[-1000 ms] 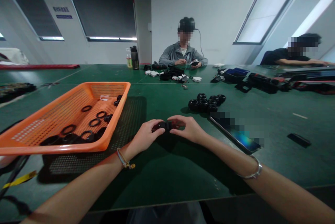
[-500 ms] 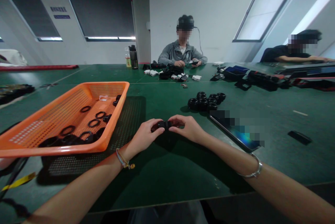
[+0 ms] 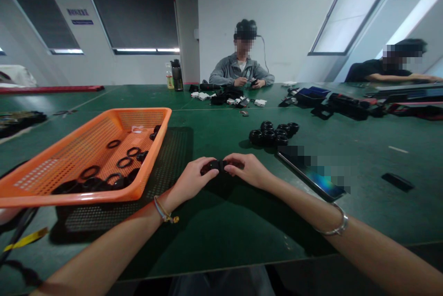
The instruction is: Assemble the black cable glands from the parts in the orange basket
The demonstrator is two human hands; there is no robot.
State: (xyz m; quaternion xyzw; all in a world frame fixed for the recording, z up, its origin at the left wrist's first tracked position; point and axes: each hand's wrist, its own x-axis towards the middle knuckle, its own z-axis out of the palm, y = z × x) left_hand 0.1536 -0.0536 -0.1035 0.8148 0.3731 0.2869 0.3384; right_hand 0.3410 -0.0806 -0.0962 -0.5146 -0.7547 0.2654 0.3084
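Note:
Between my two hands is a small black round part (image 3: 217,165), held just above the green table (image 3: 221,236). My left hand (image 3: 196,176) pinches its left side between thumb and fingers. On the other side, my right hand (image 3: 247,169) has thumb and fingertips closed on its right end. Fingers hide much of the part, so I cannot tell whether it is one piece or two. Beyond my right hand sits a cluster of several glossy black round parts (image 3: 268,137). An orange basket (image 3: 157,148) to my left holds black rings (image 3: 124,162) and other black pieces.
A phone (image 3: 308,174) lies right of my hands, with a flat black piece (image 3: 398,181) further right. Across the table a person in grey (image 3: 224,68) handles a small item among black and white parts. Another person (image 3: 367,69) leans at far right. A dark bottle (image 3: 176,74) stands at the back.
My right-hand fingers have shifted slightly at the black part's right end. My left hand stays nearly still. The person opposite has raised one hand a little.

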